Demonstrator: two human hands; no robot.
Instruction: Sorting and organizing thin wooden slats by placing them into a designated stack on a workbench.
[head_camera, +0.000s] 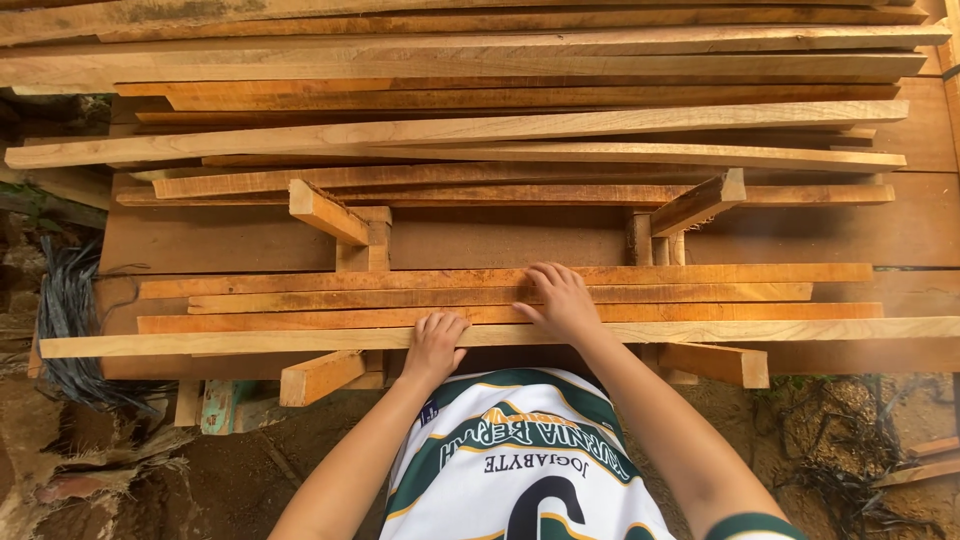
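Note:
Several long, thin wooden slats (700, 292) lie side by side across two wooden support arms in front of me. My left hand (436, 345) curls its fingers over the near edge of the pale front slat (800, 329). My right hand (560, 300) lies flat, palm down, fingers spread, on top of the orange slats just behind it. Neither hand lifts anything.
A tall stack of more planks (500, 130) fills the back, resting on a wide dark board (500, 240). Short angled wooden brackets (325, 212) (700, 203) stick out at left and right. Dirt ground (200, 470), black fibres (65, 310) and roots lie below.

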